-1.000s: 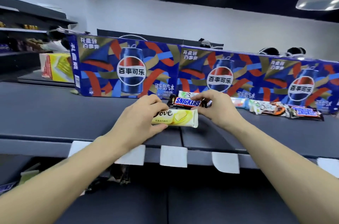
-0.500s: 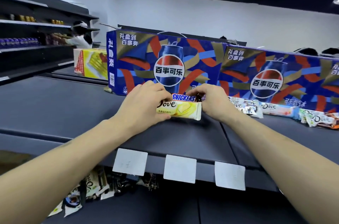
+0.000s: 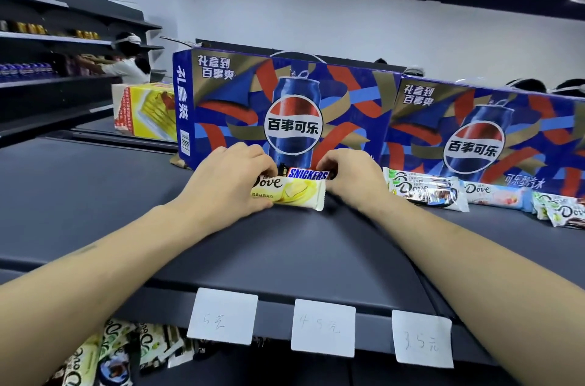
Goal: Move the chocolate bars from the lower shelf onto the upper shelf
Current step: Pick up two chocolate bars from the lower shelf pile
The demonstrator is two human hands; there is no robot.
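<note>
Up top, left hand [image 3: 228,178] grips Dove bar [image 3: 296,194] on upper shelf [image 3: 95,195].

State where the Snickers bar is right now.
In the head view, the Snickers bar lies on the upper shelf, centre, just behind the yellow Dove bar and before the left Pepsi box, between both hands.

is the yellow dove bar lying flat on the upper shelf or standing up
Lying flat. The yellow Dove bar rests label-up on the upper shelf, its left end gripped by the left hand.
</note>
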